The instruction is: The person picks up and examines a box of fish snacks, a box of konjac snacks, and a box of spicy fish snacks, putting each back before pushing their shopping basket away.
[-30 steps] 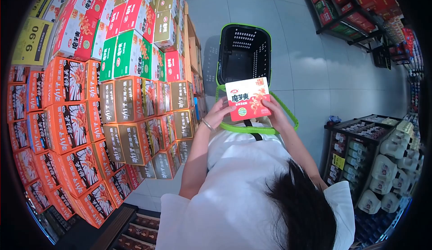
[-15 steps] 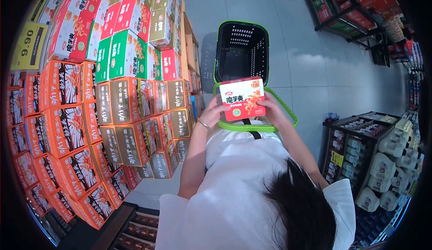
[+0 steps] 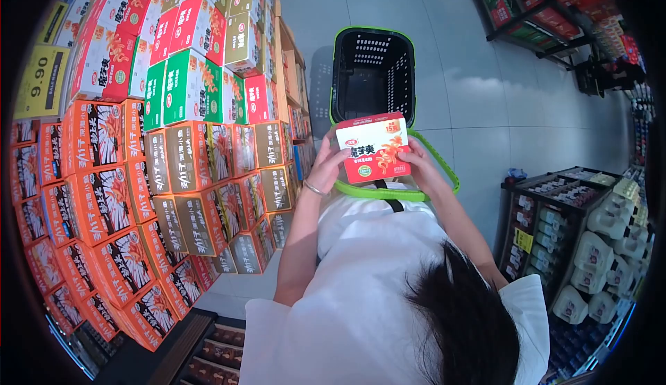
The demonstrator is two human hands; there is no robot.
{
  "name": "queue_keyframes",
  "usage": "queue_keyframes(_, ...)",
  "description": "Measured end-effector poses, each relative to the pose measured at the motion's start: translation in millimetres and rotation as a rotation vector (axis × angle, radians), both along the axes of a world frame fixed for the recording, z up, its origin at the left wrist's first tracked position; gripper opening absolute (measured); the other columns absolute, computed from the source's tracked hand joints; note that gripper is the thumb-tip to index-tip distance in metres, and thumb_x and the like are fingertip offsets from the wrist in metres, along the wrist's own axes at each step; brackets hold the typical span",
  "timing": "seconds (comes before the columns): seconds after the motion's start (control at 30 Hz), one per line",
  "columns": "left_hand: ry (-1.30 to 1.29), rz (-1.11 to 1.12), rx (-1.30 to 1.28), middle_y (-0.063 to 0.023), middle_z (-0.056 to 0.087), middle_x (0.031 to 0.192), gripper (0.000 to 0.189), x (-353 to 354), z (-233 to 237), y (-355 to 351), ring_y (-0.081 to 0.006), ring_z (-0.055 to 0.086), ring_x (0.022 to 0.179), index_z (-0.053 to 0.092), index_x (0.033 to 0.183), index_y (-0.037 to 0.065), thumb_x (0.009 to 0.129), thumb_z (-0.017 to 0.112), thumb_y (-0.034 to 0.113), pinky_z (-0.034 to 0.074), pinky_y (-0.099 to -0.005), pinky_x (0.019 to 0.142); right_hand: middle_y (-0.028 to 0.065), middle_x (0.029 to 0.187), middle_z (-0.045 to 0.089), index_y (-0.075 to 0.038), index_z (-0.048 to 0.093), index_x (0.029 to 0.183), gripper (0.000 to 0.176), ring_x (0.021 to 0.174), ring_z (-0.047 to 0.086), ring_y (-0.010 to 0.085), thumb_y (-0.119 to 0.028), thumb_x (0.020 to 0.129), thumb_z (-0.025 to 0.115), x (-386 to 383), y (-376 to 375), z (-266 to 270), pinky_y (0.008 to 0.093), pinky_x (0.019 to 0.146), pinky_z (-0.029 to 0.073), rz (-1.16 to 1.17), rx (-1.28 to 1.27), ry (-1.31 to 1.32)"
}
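I hold a red and white snack box (image 3: pixel 373 147) in front of my chest with both hands. My left hand (image 3: pixel 326 166), with a bracelet at the wrist, grips its left edge. My right hand (image 3: pixel 420 165) grips its right edge. The box is tilted, its printed face up toward the camera. Just beyond it on the floor stands a black shopping basket (image 3: pixel 372 73) with a green rim, and its green handle (image 3: pixel 437 177) loops under my hands. The basket looks empty inside.
A tall stack of orange, brown, red and green boxes (image 3: pixel 180 142) fills the left, with a yellow 9.90 price sign (image 3: pixel 43 73). Shelves of red goods (image 3: pixel 541 3) stand far right. A low rack of white jugs (image 3: pixel 590 246) is at the right. Grey tiled floor (image 3: pixel 472 93) lies between.
The box has moved slightly left and up in my hands and tilted a little more. The view has shifted a bit toward the basket.
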State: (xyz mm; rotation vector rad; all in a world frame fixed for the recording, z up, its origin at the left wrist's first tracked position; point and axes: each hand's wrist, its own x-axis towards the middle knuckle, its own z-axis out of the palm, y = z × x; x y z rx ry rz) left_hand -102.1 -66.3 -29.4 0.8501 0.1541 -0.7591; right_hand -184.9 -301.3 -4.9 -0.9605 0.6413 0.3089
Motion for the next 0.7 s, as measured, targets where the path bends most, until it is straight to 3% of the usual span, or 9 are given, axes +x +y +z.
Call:
queue_keyframes(0.13, -0.351, 0.18, 0.266, -0.0156, 0.048, 0.138, 0.073, 8, 17, -15, -0.0262, 0.041, 0.133, 0.033, 0.146, 0.01, 0.083, 0.07, 0.012, 0.035, -0.0411, 0.108, 0.0095, 0.128, 0.055, -0.001, 0.038, 0.138, 0.07, 0.118, 0.055, 0.0167, -0.008, 0.078, 0.073, -2, -2, 4, 0.0325, 0.103, 0.043, -0.005, 0.03, -0.067)
queue_keyframes(0.2, -0.983, 0.047, 0.815, -0.0184, 0.045, 0.142, 0.07, 19, 40, -13, -0.0318, 0.036, 0.137, 0.044, 0.141, 0.008, 0.08, 0.074, 0.026, 0.027, -0.0451, 0.113, 0.0096, 0.129, 0.055, -0.001, 0.038, 0.139, 0.07, 0.118, 0.054, 0.0166, -0.005, 0.078, 0.073, -3, -2, 5, 0.0323, 0.103, 0.044, -0.011, 0.042, -0.077)
queue_keyframes(0.23, -0.983, 0.045, 0.818, -0.0184, 0.045, 0.142, 0.07, 21, 54, -14, -0.0318, 0.036, 0.137, 0.044, 0.141, 0.008, 0.08, 0.074, 0.026, 0.027, -0.0451, 0.113, 0.0096, 0.129, 0.055, -0.001, 0.038, 0.139, 0.071, 0.119, 0.054, 0.0168, -0.004, 0.077, 0.073, -4, -2, 4, 0.0324, 0.103, 0.044, -0.023, 0.054, -0.089)
queue_keyframes(0.3, -1.314, -0.243, 1.109, -0.0187, 0.044, 0.144, 0.065, 26, 87, -17, -0.0352, 0.033, 0.138, 0.055, 0.132, 0.007, 0.078, 0.074, 0.038, 0.018, -0.0496, 0.116, 0.0096, 0.129, 0.055, -0.001, 0.037, 0.14, 0.072, 0.119, 0.054, 0.017, -0.003, 0.077, 0.073, -6, -2, 4, 0.0325, 0.103, 0.044, -0.036, 0.067, -0.102)
queue_keyframes(0.33, -1.287, -0.287, 1.082, -0.0159, 0.05, 0.139, 0.065, 28, 90, -20, -0.0356, 0.033, 0.139, 0.055, 0.133, 0.009, 0.078, 0.074, 0.039, 0.013, -0.0523, 0.116, 0.0096, 0.13, 0.055, -0.002, 0.037, 0.14, 0.073, 0.119, 0.054, 0.017, -0.003, 0.077, 0.073, -6, -2, 5, 0.0328, 0.103, 0.044, -0.031, 0.085, -0.123)
queue_keyframes(0.5, -1.328, -0.451, 1.104, -0.0152, 0.052, 0.138, 0.067, 39, 90, -29, -0.0345, 0.036, 0.138, 0.055, 0.134, 0.009, 0.077, 0.075, 0.039, 0.014, -0.0563, 0.115, 0.0097, 0.13, 0.054, -0.002, 0.037, 0.141, 0.073, 0.12, 0.053, 0.0169, 0.0, 0.076, 0.071, -10, -3, 5, 0.0334, 0.103, 0.044, -0.006, 0.102, -0.187)
queue_keyframes(0.6, -1.206, -0.552, 0.957, -0.0151, 0.058, 0.127, 0.068, 41, 104, -29, -0.0338, 0.046, 0.127, 0.054, 0.135, 0.011, 0.075, 0.076, 0.036, 0.026, -0.0504, 0.111, 0.0089, 0.13, 0.055, -0.004, 0.039, 0.139, 0.074, 0.12, 0.053, 0.0184, -0.005, 0.073, 0.072, -15, -2, 2, 0.0358, 0.105, 0.041, -0.02, 0.077, -0.195)
queue_keyframes(0.67, -1.107, -0.626, 0.908, -0.0135, 0.059, 0.11, 0.067, 38, 116, -27, -0.0305, 0.053, 0.109, 0.054, 0.135, 0.013, 0.075, 0.077, 0.032, 0.039, -0.0423, 0.1, 0.0085, 0.129, 0.055, -0.004, 0.041, 0.139, 0.074, 0.121, 0.051, 0.018, -0.002, 0.071, 0.07, -19, -5, -3, 0.0354, 0.105, 0.04, -0.011, 0.117, -0.23)
queue_keyframes(0.7, -1.107, -0.622, 0.923, -0.0135, 0.059, 0.11, 0.067, 36, 119, -25, -0.0305, 0.053, 0.109, 0.054, 0.135, 0.013, 0.075, 0.077, 0.032, 0.039, -0.0423, 0.1, 0.0085, 0.129, 0.055, -0.004, 0.041, 0.139, 0.074, 0.121, 0.051, 0.018, -0.002, 0.071, 0.07, -19, -6, -4, 0.0354, 0.105, 0.04, -0.004, 0.127, -0.236)
